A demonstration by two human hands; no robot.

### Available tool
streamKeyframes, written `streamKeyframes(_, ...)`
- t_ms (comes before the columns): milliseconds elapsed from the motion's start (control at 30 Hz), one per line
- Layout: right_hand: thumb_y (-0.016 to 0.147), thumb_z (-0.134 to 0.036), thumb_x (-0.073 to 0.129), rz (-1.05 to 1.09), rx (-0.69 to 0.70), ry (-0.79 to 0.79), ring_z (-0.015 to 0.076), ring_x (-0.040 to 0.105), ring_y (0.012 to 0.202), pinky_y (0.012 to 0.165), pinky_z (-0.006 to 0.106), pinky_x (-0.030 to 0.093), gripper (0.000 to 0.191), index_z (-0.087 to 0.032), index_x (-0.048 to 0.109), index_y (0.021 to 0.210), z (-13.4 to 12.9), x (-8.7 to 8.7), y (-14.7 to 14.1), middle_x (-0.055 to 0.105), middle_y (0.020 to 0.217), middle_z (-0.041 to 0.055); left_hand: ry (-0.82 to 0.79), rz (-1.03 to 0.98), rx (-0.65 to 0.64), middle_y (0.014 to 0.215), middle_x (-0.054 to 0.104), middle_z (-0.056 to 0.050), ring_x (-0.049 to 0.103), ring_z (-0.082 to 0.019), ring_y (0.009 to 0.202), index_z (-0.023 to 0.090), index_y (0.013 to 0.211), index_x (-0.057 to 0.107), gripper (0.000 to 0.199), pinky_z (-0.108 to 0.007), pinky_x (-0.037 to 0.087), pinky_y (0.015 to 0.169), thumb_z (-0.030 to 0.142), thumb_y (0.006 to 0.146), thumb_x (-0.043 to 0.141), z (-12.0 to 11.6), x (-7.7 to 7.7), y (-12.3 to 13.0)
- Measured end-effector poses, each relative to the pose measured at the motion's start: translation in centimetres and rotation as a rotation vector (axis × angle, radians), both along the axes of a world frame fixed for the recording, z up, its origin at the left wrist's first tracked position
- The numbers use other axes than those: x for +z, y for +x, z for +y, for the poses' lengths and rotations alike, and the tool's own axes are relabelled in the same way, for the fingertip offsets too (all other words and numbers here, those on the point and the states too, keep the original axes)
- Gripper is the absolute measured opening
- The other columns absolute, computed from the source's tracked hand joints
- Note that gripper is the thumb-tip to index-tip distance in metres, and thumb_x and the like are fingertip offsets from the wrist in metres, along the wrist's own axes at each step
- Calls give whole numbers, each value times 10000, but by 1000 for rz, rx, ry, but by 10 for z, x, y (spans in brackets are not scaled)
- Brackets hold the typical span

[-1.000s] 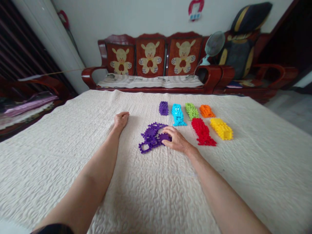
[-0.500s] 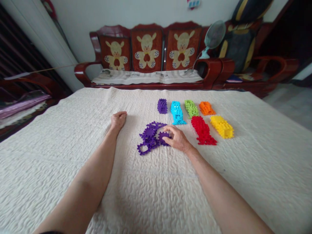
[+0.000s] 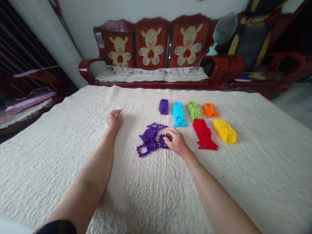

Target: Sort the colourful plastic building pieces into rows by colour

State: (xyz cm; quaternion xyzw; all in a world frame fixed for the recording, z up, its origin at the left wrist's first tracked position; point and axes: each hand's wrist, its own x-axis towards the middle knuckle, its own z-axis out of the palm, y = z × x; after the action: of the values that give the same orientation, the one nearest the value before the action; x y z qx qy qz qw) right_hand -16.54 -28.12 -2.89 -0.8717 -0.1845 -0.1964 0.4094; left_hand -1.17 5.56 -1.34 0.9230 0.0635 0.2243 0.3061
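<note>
On the cream quilted cover, my right hand [image 3: 177,141] has its thumb and curved fingers at a square purple interlocking tile [image 3: 163,140] with toothed edges. The fingers partly hide the tile's right side. Just left of it lies a loose pile of purple interlocking tiles [image 3: 149,134], some solid and some with open centres. My left hand [image 3: 114,119] rests on the cover, left of the pile and apart from it. Its fingers are curled in, and nothing shows in them.
Stacks of interlocking tiles stand beyond and to the right: purple [image 3: 164,107], blue [image 3: 178,113], green [image 3: 194,110], orange [image 3: 210,110], red [image 3: 204,134] and yellow [image 3: 224,131]. Behind the quilted cover [image 3: 151,195] is a wooden sofa [image 3: 146,85] with bear-patterned cushions; a fan [image 3: 225,29] stands at its right.
My left hand has shifted a little left, away from the purple pile. My right hand stays at the same purple tile. The view has tilted slightly.
</note>
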Motion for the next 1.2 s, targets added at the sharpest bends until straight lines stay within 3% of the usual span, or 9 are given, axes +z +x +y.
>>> streamKeyframes(267,817,-138,498,-23,0,5,224,605,1017,931,387,486,111,-207,584,813,0,-2,0,644,1024,110,202,62,-122,1110,700,-89,596,-255,1105,180,938,731,309,-385,430,1044,206,786,463,7,-12,0)
streamKeyframes(467,859,-208,466,7,-56,114,198,634,908,835,329,506,123,-225,587,877,-1,0,1,675,922,57,236,54,-87,1120,699,-112,606,-261,1080,164,943,732,325,-410,438,1022,199,807,439,4,-12,0)
streamKeyframes(733,861,-297,481,79,-113,194,186,649,789,750,298,507,146,-227,608,878,-1,5,1,698,854,29,183,13,-155,1098,715,-92,618,-236,1102,182,939,728,322,-379,447,1036,195,796,440,-1,-1,-8)
streamKeyframes(833,860,-305,481,84,-121,215,183,647,767,737,293,506,149,-225,606,863,-2,6,2,698,842,27,146,-13,-295,1112,712,-80,632,-209,1076,185,959,718,310,-354,472,1014,221,807,450,-15,0,-18)
streamKeyframes(1000,858,-292,476,51,-110,190,191,639,789,777,314,503,150,-223,610,858,-2,2,3,692,841,35,113,10,-658,1139,706,-84,640,-194,1080,196,996,725,297,-344,480,1019,344,869,501,-56,-4,-37)
streamKeyframes(1200,841,-275,483,19,-114,161,196,636,813,799,326,505,139,-226,613,844,0,1,4,690,847,41,181,-25,-872,1194,681,-122,608,-226,1157,195,1039,738,318,-402,465,1042,397,892,540,-86,-3,-40)
